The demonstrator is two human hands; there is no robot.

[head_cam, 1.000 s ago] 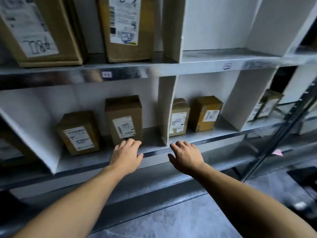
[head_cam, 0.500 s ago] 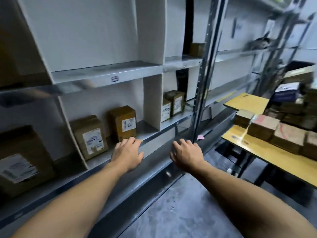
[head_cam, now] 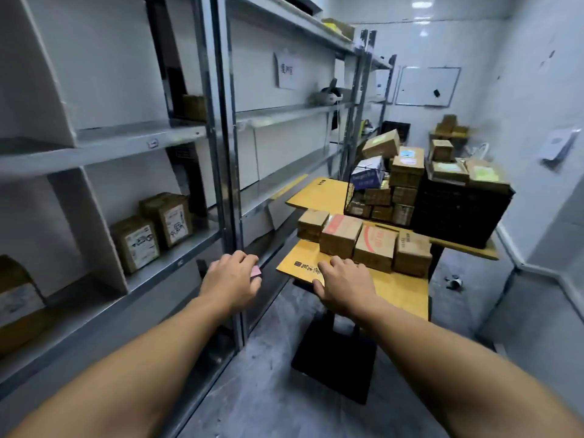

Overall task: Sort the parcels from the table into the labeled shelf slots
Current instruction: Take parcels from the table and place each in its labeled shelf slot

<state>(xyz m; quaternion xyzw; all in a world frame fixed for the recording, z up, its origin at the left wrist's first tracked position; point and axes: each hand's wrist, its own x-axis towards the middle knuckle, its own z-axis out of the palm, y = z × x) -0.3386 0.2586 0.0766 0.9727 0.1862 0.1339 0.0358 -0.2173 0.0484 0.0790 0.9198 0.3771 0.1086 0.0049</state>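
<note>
**Empty hands turn to the table**

The grey metal shelf (head_cam: 142, 143) stands left; the left hand (head_cam: 232, 279) and right hand (head_cam: 344, 286) hover relaxed, holding nothing; the small brown cardboard parcels (head_cam: 374, 248) sit in a row on the yellow wooden table (head_cam: 399, 295), near the right hand; likely light and stiff, best gripped by opposite sides; a second ago the view faced the shelf.

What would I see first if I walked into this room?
Two bare arms reach forward: the left hand by the metal shelf post, the right hand over the yellow table. A row of brown parcels sits on that table, with a taller pile behind.
</note>
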